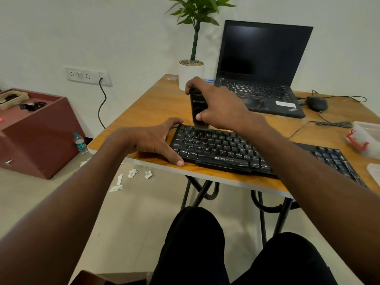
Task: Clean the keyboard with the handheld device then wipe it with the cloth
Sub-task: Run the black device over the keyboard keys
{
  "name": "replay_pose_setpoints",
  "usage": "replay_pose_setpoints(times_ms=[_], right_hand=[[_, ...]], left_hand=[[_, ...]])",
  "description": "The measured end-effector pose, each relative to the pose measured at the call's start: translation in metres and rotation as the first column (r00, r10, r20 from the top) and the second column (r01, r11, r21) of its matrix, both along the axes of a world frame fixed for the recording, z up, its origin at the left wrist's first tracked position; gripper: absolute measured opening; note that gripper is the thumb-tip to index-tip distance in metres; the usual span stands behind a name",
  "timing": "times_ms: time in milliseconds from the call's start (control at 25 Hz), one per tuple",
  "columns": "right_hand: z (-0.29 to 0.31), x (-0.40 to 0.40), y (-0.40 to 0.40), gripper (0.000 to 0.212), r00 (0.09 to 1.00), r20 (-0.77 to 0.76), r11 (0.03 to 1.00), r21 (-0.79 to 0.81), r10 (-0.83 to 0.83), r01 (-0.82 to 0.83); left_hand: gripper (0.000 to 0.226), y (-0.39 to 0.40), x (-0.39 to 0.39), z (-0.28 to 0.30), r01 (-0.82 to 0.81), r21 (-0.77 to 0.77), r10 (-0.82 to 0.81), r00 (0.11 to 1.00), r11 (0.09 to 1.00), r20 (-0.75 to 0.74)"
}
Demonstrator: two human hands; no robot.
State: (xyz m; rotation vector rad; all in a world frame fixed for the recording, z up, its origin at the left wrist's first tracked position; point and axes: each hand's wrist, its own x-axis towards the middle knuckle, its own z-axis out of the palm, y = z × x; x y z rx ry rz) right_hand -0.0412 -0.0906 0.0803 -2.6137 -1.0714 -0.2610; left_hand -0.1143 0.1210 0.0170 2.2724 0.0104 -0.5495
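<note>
A black keyboard (224, 150) lies along the front edge of the wooden table (150, 103). My right hand (222, 108) grips a black handheld device (197, 109) held upright, its lower end touching the top-left key rows. My left hand (158, 140) holds the keyboard's left end, fingers curled over the far corner and thumb against the near edge. No cloth is in view.
An open black laptop (263, 66) stands behind the keyboard, with a potted plant (192, 75) to its left and a wired mouse (317, 103) to its right. Plastic containers (368, 140) sit at the right edge. A maroon cabinet (39, 130), a water bottle (80, 142) and paper scraps (132, 173) are on the floor side.
</note>
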Motion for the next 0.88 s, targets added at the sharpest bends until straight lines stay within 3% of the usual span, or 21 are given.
replay_pose_setpoints(times_ms=[80,200,320,440,560,680,760,840,880], right_hand=[[-0.007,-0.006,-0.005,0.067,0.996,-0.053,0.997,-0.020,0.075,-0.076],[-0.010,-0.005,-0.012,0.066,0.996,0.079,0.999,-0.026,-0.033,0.035],[-0.013,-0.007,-0.010,0.066,0.998,0.026,0.998,0.034,0.056,-0.057],[-0.015,-0.006,-0.005,0.065,0.996,0.092,1.000,-0.001,-0.013,0.013],[-0.017,-0.007,0.000,0.067,0.999,0.001,0.996,0.086,0.039,-0.039],[-0.018,-0.007,0.006,0.067,0.994,0.107,0.998,0.064,-0.018,0.011],[-0.019,-0.008,0.009,0.066,0.997,0.045,0.989,0.137,0.055,-0.061],[-0.019,-0.010,0.013,0.065,0.998,0.003,0.994,0.093,0.065,-0.065],[-0.020,-0.010,0.015,0.065,0.997,0.075,0.998,0.055,0.014,-0.018]], left_hand=[[0.140,0.000,0.000,0.001,0.001,-0.001,-0.001,1.000,1.000,0.005],[0.140,-0.002,-0.001,0.002,-0.005,0.006,0.005,1.000,1.000,0.000],[0.142,-0.001,-0.001,0.002,-0.004,0.000,0.004,1.000,1.000,-0.003],[0.142,-0.002,-0.002,0.004,-0.007,0.001,0.007,1.000,1.000,-0.007],[0.140,-0.003,-0.002,0.004,0.003,-0.006,-0.003,1.000,1.000,-0.009],[0.142,-0.002,-0.003,0.004,-0.010,0.001,0.010,1.000,1.000,-0.006],[0.141,-0.003,-0.002,0.004,-0.006,0.002,0.006,1.000,1.000,-0.013],[0.140,-0.004,-0.003,0.005,-0.010,0.005,0.010,1.000,1.000,-0.014],[0.139,-0.004,-0.003,0.005,-0.012,0.004,0.012,1.000,1.000,-0.009]])
